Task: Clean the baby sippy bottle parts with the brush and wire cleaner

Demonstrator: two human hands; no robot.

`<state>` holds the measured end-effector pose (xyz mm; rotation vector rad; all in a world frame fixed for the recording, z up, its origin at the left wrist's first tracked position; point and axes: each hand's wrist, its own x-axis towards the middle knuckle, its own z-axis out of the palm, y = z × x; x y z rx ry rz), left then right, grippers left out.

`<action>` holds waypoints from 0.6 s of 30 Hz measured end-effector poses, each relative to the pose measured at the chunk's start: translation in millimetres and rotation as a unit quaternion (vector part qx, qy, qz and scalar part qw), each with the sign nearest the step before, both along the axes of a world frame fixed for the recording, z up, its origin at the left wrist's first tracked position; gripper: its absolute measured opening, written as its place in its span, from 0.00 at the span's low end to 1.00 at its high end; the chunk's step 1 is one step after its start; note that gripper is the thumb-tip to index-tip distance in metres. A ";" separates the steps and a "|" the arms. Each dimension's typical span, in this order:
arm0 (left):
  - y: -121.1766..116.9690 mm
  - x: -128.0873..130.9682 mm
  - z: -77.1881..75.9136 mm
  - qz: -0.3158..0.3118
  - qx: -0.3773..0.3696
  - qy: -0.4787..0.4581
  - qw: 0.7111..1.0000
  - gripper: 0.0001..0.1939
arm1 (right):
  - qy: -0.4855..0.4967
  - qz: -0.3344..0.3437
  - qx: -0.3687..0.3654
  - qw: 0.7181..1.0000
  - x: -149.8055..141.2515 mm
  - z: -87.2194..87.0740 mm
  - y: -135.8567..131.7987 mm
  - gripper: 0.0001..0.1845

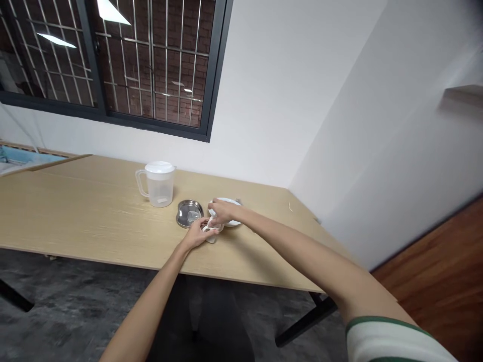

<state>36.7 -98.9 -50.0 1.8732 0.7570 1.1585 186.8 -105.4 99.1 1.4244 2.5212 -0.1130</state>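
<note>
My left hand (196,235) rests low over the table, its fingers curled round a small white item (211,239) whose kind I cannot make out. My right hand (223,211) reaches in from the right, fingers bent downward and pinched on a white piece just above the left hand. The fingers cover most of both pieces. Behind the right hand, partly hidden by it, lies a white plate (236,223). A round shiny metal dish (183,215) sits left of the hands, with a small clear plastic piece (193,216) in it.
A lidded translucent plastic pitcher (160,186) stands farther back on the left. The light wooden table (94,211) runs along a white wall under a barred window (151,60). A blue tray-like thing (26,155) shows at the far left. Dark table legs (305,322) stand below.
</note>
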 end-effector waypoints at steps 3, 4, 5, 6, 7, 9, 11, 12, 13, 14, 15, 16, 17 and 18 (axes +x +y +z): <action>-0.1 0.5 0.3 0.003 0.000 0.001 1.000 0.22 | -0.055 -0.043 -0.030 0.997 -4.1 0.5 3.1 0.21; -0.2 0.7 0.4 0.002 -0.001 0.002 1.000 0.22 | -0.067 -0.044 -0.038 0.996 -4.9 0.2 2.7 0.20; -0.4 0.9 0.6 0.001 -0.002 0.002 1.000 0.21 | -0.074 -0.039 -0.043 0.996 -5.4 -0.2 1.7 0.20; -0.5 1.0 0.9 0.000 -0.003 0.003 1.000 0.21 | -0.078 -0.030 -0.046 0.995 -5.6 -0.4 0.5 0.20; -0.7 1.1 1.3 -0.002 -0.004 0.002 1.000 0.21 | -0.080 -0.018 -0.048 0.995 -5.7 -0.5 -0.9 0.20; -0.7 1.0 1.9 -0.005 -0.007 0.000 1.000 0.22 | -0.078 0.010 -0.050 0.996 -5.6 0.1 -3.2 0.20; -0.4 1.0 1.8 -0.006 -0.011 -0.002 1.000 0.23 | -0.070 0.036 -0.049 0.996 -5.4 1.5 -4.7 0.19; -0.1 1.0 1.4 -0.005 -0.012 -0.003 1.000 0.23 | -0.065 0.047 -0.048 0.996 -5.3 2.4 -5.1 0.19; 0.3 1.0 0.9 -0.002 -0.014 -0.004 1.000 0.24 | -0.060 0.056 -0.047 0.995 -5.3 3.5 -5.2 0.19; 0.6 0.9 0.3 0.001 -0.014 -0.005 1.000 0.24 | -0.057 0.064 -0.048 0.995 -5.3 4.7 -5.2 0.20; 0.9 0.9 -0.2 0.003 -0.014 -0.006 1.000 0.24 | -0.054 0.068 -0.049 0.995 -5.4 5.9 -5.0 0.20; 1.1 0.8 -0.6 0.003 -0.014 -0.007 1.000 0.24 | -0.055 0.067 -0.051 0.995 -5.9 7.0 -4.7 0.20; 1.2 0.7 -0.7 0.002 -0.014 -0.007 1.000 0.23 | -0.057 0.061 -0.055 0.995 -6.6 8.1 -4.3 0.19; 1.1 0.6 -0.6 -0.001 -0.013 -0.007 1.000 0.23 | -0.061 0.049 -0.059 0.995 -7.9 8.9 -3.8 0.18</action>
